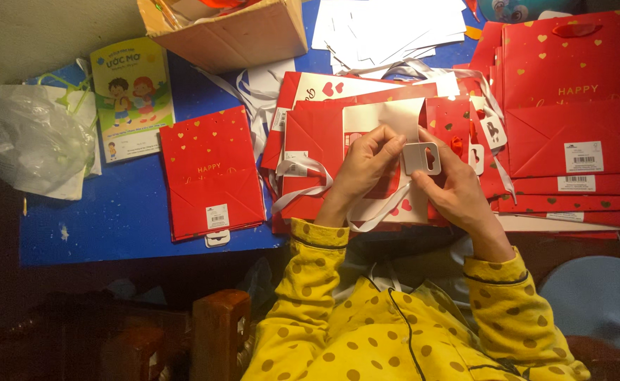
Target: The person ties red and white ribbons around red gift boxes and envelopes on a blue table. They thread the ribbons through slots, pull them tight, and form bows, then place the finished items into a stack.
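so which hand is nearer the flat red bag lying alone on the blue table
Left. The left hand is just right of the red bag; the right hand lies farther right, holding a small white tag.

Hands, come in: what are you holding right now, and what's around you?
Left hand and right hand pinch a small white tag, fingers closed. White ribbon trails beneath. Red gift bags stacked both sides.

Both hands up in front of my chest, close together, nearly touching. Left hand (361, 169): fingers curled inward, thumb and fingertips pinched, back of hand facing camera. Right hand (453, 185): palm angled toward the left one, thumb and index pressed together in a pinch, other fingers folded under. Wrists bent, forearms converging from yellow dotted sleeves, elbows tucked near my torso.
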The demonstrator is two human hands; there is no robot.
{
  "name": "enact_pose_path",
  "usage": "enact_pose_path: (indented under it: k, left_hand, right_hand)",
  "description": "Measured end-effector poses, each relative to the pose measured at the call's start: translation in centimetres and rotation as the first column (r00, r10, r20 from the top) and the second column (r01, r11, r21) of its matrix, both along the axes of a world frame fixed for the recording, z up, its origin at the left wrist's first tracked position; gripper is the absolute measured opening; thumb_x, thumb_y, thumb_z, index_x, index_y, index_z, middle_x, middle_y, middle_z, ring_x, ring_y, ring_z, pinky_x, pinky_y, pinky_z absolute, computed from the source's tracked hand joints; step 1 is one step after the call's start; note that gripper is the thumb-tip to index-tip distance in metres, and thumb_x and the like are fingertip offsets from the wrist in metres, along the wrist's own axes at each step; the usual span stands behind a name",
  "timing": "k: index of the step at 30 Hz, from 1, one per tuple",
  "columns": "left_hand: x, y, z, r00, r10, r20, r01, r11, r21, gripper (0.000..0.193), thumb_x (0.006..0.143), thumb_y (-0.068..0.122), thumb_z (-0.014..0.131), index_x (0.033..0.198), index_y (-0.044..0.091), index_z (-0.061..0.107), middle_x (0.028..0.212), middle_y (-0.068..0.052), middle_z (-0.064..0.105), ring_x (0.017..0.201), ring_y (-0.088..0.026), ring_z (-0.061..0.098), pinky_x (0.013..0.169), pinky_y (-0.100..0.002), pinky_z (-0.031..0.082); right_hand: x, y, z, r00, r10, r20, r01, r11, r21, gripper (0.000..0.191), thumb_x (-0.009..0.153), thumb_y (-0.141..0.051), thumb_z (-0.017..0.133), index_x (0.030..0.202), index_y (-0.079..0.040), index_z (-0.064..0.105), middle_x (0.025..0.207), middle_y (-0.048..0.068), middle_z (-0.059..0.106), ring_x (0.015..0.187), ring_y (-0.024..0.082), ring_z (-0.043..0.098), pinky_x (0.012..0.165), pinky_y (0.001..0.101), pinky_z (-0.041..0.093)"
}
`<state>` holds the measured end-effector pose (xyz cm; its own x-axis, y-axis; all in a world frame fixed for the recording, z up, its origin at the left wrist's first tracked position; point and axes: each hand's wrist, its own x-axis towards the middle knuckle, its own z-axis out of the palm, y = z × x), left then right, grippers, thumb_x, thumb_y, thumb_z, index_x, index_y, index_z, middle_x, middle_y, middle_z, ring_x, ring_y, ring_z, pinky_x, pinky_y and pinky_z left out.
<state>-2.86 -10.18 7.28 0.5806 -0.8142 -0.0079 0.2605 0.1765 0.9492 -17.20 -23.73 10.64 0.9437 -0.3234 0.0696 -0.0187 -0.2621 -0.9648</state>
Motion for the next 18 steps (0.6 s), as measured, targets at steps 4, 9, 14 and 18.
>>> enact_pose_path:
  k: [4, 9, 14, 18]
  left_hand:
    - [0.2, 0.4, 0.5, 0.997, -0.018, 0.080, 0.010, 0.996, 0.092, 0.028, 0.107, 0.029, 0.061, 0.090, 0.007, 0.061, 0.071, 0.004, 0.059, 0.061, -0.002, 0.052, 0.054, -0.020, 0.044]
    - [0.4, 0.5, 1.5, 0.997, -0.067, 0.046, 0.059, 0.985, 0.160, 0.027, 0.104, 0.029, 0.062, 0.091, 0.005, 0.063, 0.073, 0.001, 0.066, 0.063, -0.004, 0.062, 0.058, -0.021, 0.055]
    - [0.5, 0.3, 2.1, 0.998, -0.053, 0.022, 0.048, 0.985, 0.164, 0.026, 0.103, 0.026, 0.065, 0.092, 0.003, 0.064, 0.074, -0.002, 0.069, 0.063, -0.006, 0.067, 0.057, -0.023, 0.058]
    - [0.4, 0.2, 2.3, 0.999, -0.019, 0.036, 0.011, 0.980, 0.200, 0.022, 0.100, 0.024, 0.067, 0.094, 0.003, 0.065, 0.072, -0.003, 0.069, 0.061, -0.008, 0.068, 0.052, -0.022, 0.057]
  right_hand:
    - [0.1, 0.0, -0.2, 1.000, 0.009, 0.023, -0.009, 1.000, -0.001, 0.066, 0.096, -0.006, 0.065, 0.157, -0.005, 0.042, 0.132, 0.010, 0.065, 0.118, 0.013, 0.061, 0.102, 0.0300, 0.049]
    - [0.0, -0.1, -0.3, 1.000, 0.001, -0.003, -0.001, 1.000, -0.010, 0.066, 0.095, -0.006, 0.065, 0.157, -0.006, 0.043, 0.129, 0.010, 0.067, 0.116, 0.013, 0.062, 0.101, 0.0299, 0.050]
    - [-0.1, -0.3, -0.5, 1.000, -0.001, -0.029, 0.000, 1.000, -0.018, 0.064, 0.096, -0.007, 0.065, 0.156, -0.007, 0.044, 0.123, 0.008, 0.069, 0.114, 0.013, 0.064, 0.099, 0.0297, 0.051]
    - [0.0, -0.3, -0.8, 1.000, 0.005, -0.007, -0.005, 0.999, 0.050, 0.062, 0.097, -0.007, 0.063, 0.156, -0.007, 0.044, 0.124, 0.007, 0.068, 0.111, 0.012, 0.065, 0.098, 0.0295, 0.052]
